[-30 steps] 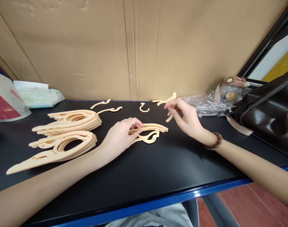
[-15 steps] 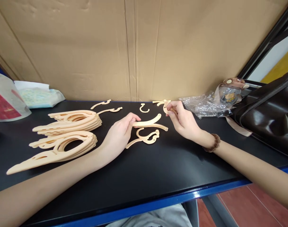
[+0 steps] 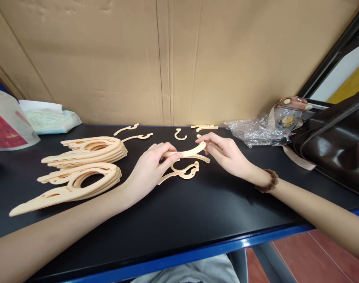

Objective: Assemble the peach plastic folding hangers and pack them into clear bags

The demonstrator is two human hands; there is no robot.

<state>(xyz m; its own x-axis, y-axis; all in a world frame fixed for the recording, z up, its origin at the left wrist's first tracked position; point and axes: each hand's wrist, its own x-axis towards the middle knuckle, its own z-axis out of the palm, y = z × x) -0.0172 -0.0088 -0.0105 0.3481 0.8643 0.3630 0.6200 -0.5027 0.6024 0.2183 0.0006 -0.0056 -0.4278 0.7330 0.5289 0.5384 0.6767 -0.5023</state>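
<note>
My left hand pinches a beige curved hanger arm between thumb and fingers, its free end pointing right. Another curved hanger arm lies just under it. My right hand is closed at that free end, around a beige hanger piece mostly covered by the fingers. Below the held arm, a hanger part with a hook rests on the black table. A loose hook lies farther back.
Two stacks of beige hangers sit at left. More hanger parts lie along the back, before a cardboard wall. Clear plastic wrapping, a bottle and a dark bag stand right; tissue packs left.
The left hand has lifted the upper hanger arm slightly and moved it right. My right hand has brought its piece down and left, to the arm's end.
</note>
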